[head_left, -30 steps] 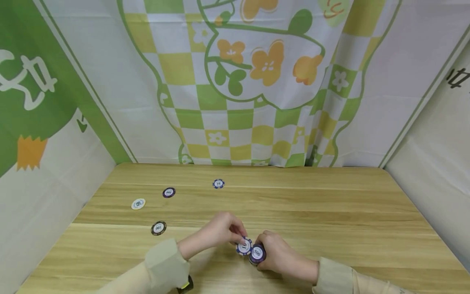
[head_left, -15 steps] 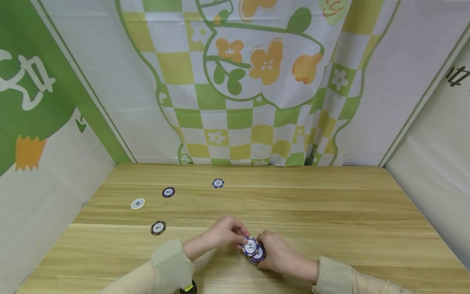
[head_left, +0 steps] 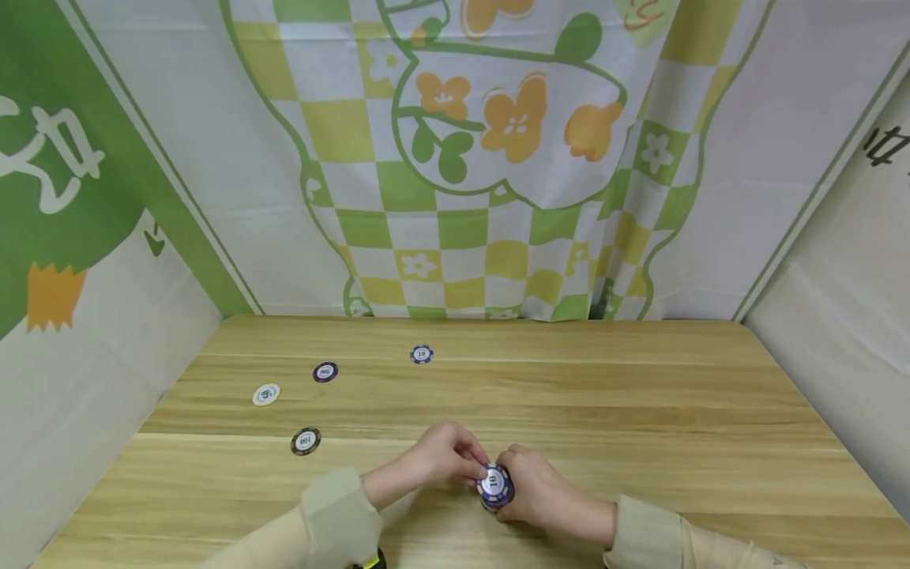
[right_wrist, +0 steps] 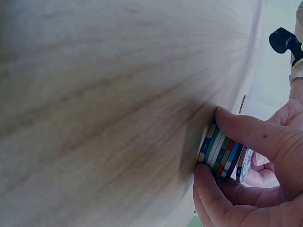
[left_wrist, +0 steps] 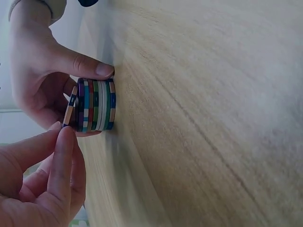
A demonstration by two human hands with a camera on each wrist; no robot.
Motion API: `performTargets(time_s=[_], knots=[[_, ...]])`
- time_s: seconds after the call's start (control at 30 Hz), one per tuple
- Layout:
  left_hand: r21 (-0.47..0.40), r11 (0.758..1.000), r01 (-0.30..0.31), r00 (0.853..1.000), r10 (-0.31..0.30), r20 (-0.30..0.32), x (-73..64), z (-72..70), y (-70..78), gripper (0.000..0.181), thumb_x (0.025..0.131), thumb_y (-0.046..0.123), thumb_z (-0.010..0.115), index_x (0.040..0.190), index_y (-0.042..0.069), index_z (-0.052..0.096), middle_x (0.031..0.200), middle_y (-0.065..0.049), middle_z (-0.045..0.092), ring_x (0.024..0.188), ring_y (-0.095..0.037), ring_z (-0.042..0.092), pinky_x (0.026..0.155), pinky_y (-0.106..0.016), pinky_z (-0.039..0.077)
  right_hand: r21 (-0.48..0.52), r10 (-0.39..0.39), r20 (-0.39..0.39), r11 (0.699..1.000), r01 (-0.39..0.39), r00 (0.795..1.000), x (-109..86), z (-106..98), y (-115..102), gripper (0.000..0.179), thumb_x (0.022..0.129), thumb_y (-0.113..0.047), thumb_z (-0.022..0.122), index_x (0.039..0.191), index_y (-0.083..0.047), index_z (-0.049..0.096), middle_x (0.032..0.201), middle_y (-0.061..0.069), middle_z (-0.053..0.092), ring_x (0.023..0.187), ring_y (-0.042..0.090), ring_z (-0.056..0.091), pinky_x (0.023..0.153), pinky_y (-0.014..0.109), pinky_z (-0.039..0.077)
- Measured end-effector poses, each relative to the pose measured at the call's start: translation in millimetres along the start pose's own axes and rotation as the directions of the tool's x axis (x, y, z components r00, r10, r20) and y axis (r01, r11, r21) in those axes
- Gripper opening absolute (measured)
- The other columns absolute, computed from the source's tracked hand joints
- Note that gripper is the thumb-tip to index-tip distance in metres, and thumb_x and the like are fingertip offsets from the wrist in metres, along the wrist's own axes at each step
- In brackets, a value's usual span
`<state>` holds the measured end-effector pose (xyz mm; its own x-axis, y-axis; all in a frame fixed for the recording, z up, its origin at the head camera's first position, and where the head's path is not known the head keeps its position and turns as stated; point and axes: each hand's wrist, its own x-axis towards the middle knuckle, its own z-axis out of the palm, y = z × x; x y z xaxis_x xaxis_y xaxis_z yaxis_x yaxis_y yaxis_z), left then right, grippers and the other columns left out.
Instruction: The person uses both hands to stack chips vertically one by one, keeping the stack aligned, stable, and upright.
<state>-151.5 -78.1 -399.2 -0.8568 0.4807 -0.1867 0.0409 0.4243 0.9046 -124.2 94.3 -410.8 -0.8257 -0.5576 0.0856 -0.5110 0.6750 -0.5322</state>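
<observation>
My left hand (head_left: 446, 457) pinches the edge of a blue-and-white poker chip marked 10 (head_left: 493, 482). That chip lies over the top of a stack of poker chips (left_wrist: 97, 105); in the left wrist view it is tilted, its held edge raised off the chip beneath. Around the stack's sides curl the thumb and fingers of my right hand (head_left: 542, 488). Purple, blue, red, green and white edges show in the stack, which stands upright on the wooden table (head_left: 640, 411).
Loose chips lie flat to the left: a black one marked 100 (head_left: 306, 441), a white one (head_left: 266, 394) and a purple one (head_left: 325, 371). Farther back is another blue chip marked 10 (head_left: 422, 354). A patterned curtain (head_left: 498, 237) hangs behind the table.
My left hand has moved right, bringing the 10 chip from beside the stack to over its top, where it covers the purple 500 chip. My right hand has kept its grip in place.
</observation>
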Motion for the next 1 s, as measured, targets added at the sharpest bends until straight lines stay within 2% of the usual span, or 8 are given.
performTargets(time_s=[0.27, 0.5, 1.0], knots=[[0.015, 1.000, 0.013, 1.000, -0.013, -0.009, 0.7, 3.7, -3.3, 0.010, 0.070, -0.006, 0.070, 0.079, -0.006, 0.065, 0.068, -0.009, 0.065, 0.057, -0.012, 0.060, 0.055, -0.024, 0.053, 0.003, -0.009, -0.003, 1.000, 0.009, 1.000, 0.1, 0.8, 1.3, 0.042, 0.047, -0.006, 0.082, 0.081, -0.004, 0.059, 0.075, -0.003, 0.050, 0.067, 0.007, 0.047, 0.060, 0.020, 0.045], [0.031, 1.000, -0.001, 1.000, 0.002, -0.022, -0.6, 5.9, -4.7, 0.008, 0.071, -0.005, 0.071, 0.078, -0.005, 0.066, 0.069, -0.009, 0.066, 0.055, -0.009, 0.059, 0.053, -0.024, 0.052, 0.021, -0.001, 0.010, 1.000, 0.000, 1.000, -0.2, 1.0, 1.4, 0.042, 0.047, -0.005, 0.082, 0.082, -0.004, 0.059, 0.076, -0.002, 0.050, 0.068, 0.007, 0.047, 0.061, 0.020, 0.045], [0.046, 0.998, -0.034, 0.999, 0.035, -0.023, 0.4, 7.6, -5.5, 0.007, 0.071, -0.004, 0.071, 0.077, -0.005, 0.067, 0.069, -0.010, 0.066, 0.055, -0.012, 0.061, 0.051, -0.020, 0.051, 0.024, -0.012, 0.006, 1.000, 0.012, 1.000, 0.8, 1.6, 3.0, 0.041, 0.048, -0.005, 0.082, 0.082, -0.003, 0.059, 0.077, -0.002, 0.051, 0.069, 0.008, 0.049, 0.062, 0.019, 0.046]])
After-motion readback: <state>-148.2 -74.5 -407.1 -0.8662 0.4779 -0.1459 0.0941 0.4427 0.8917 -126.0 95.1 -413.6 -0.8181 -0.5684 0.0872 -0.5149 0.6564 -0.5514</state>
